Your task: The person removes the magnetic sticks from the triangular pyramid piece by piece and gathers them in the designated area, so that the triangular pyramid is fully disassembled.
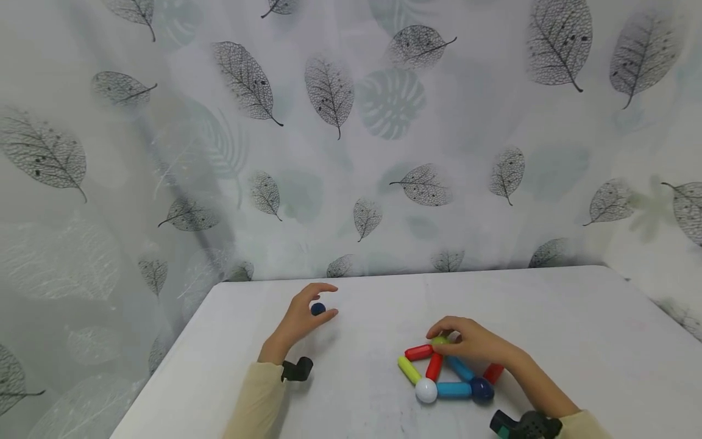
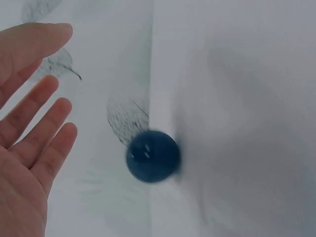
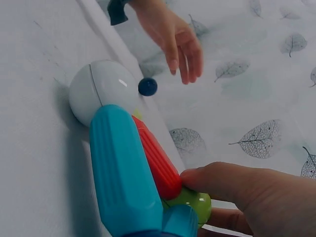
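Note:
My left hand (image 1: 298, 320), fingers spread and slightly bent, reaches around a dark blue ball (image 1: 317, 309) on the table. In the left wrist view a gap shows between the hand (image 2: 29, 143) and the ball (image 2: 153, 156). My right hand (image 1: 474, 341) pinches a green ball (image 1: 440, 341) on a magnetic rod-and-ball structure. In the right wrist view the thumb (image 3: 212, 177) lies against that green ball (image 3: 197, 202) and the end of a red rod (image 3: 158, 160). A white ball (image 1: 426, 390), blue rod (image 1: 454, 390) and second dark blue ball (image 1: 482, 390) form its near side.
A yellow-green rod (image 1: 409, 370) and another red rod (image 1: 419, 352) stick out to the structure's left. One more red rod (image 1: 493, 372) lies beneath the right wrist. Behind the white table (image 1: 356, 317) hangs a leaf-patterned curtain (image 1: 351, 152).

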`<control>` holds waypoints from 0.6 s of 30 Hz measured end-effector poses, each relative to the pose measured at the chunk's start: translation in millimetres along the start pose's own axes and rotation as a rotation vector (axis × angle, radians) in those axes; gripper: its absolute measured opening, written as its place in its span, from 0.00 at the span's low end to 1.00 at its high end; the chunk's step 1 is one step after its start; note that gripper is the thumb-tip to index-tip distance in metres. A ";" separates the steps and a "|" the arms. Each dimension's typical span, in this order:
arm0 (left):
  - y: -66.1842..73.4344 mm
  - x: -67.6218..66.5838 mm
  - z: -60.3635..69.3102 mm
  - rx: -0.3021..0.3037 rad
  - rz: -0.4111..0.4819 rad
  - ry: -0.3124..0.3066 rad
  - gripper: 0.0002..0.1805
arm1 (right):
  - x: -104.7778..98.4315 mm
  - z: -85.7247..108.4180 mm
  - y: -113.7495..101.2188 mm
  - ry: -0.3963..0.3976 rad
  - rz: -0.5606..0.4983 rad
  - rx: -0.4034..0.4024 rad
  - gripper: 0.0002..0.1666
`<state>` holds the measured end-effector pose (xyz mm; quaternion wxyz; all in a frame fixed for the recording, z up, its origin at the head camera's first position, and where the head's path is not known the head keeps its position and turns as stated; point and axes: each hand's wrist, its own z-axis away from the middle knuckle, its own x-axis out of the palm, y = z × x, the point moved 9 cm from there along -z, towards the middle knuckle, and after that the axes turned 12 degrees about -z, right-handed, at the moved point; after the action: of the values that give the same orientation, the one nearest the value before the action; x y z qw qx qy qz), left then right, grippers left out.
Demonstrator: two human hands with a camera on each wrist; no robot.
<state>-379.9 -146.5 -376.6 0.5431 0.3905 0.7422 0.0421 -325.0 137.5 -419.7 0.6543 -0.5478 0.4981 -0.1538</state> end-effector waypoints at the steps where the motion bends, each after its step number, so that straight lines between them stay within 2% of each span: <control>1: 5.8 0.4 -0.8 0.014 0.006 -0.005 0.25 | -1.0 0.2 0.8 -0.002 0.003 0.007 0.15; 4: 21.4 3.8 -2.5 0.053 0.045 -0.023 0.24 | -2.2 1.4 2.0 -0.021 0.002 0.012 0.15; 7: 34.2 13.0 -3.5 0.089 0.095 -0.054 0.23 | -2.0 3.2 2.2 -0.049 -0.009 0.017 0.15; 13: 55.2 41.6 -2.4 0.158 0.124 -0.147 0.21 | -0.5 4.3 -0.9 -0.089 -0.033 0.025 0.17; 18: 68.8 64.7 1.7 0.183 0.138 -0.254 0.20 | 2.1 3.0 -2.5 -0.099 -0.049 0.023 0.18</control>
<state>-348.5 -59.1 -393.8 0.5905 0.4903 0.6399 -0.0382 -320.8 136.8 -418.8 0.6804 -0.5592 0.4500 -0.1482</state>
